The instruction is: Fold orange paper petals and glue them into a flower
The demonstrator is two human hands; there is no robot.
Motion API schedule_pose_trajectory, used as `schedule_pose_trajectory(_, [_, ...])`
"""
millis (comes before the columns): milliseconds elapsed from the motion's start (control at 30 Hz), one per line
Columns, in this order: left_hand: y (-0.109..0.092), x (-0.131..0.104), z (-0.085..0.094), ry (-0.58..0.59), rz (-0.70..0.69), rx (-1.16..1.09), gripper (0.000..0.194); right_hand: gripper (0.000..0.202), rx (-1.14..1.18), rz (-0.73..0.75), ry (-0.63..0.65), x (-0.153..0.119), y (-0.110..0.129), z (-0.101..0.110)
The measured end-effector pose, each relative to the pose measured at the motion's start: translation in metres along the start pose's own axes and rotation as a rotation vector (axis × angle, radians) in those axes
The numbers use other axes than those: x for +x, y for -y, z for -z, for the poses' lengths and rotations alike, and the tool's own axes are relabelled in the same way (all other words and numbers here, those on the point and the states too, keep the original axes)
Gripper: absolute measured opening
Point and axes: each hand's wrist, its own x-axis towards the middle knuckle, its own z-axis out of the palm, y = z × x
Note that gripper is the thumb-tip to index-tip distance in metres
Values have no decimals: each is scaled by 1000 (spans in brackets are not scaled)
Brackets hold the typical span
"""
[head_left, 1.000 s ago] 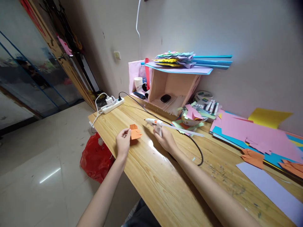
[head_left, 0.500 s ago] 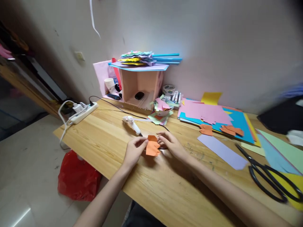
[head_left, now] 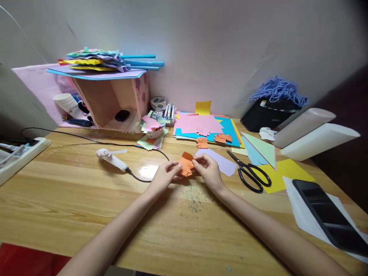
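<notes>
A small folded orange paper piece (head_left: pixel 186 165) hangs just above the wooden table (head_left: pixel 161 222). My left hand (head_left: pixel 164 176) pinches its left edge between thumb and fingers. On the right, my right hand (head_left: pixel 209 168) closes thumb and fingertips on its upper right edge. Two more orange pieces are beyond my hands: one (head_left: pixel 202 143) near the purple paper strip (head_left: pixel 220 163), the other (head_left: pixel 222 138) on the stacked coloured sheets (head_left: pixel 235 134). A white glue gun (head_left: pixel 113 160) lies left of my hands, its black cable curving toward them.
Black scissors (head_left: pixel 250 176) and a dark phone (head_left: pixel 327 211) lie to the right, near two pale rolls (head_left: pixel 319 142). A cardboard box (head_left: pixel 115 96) stands at the back left, beside a bowl of paper scraps (head_left: pixel 155 132). A power strip (head_left: pixel 25 157) is far left.
The view has swung to the right, bringing the phone, rolls and blue yarn into sight. My right hand, earlier beside the orange piece with fingers apart, now grips its edge.
</notes>
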Motion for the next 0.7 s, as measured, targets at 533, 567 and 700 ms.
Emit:
schedule_pose_trajectory(533, [9,-7,5,-37,69,60,25,28,-476,576,184,-5,-2,11])
schedule_pose_trajectory(567, [10,-7,5,-37,56,61,25,29,-513,597,196,-5,-2,13])
schedule_pose_trajectory(700, [10,-7,4,-15,53,9,29,30,-598,654,235,-6,-2,15])
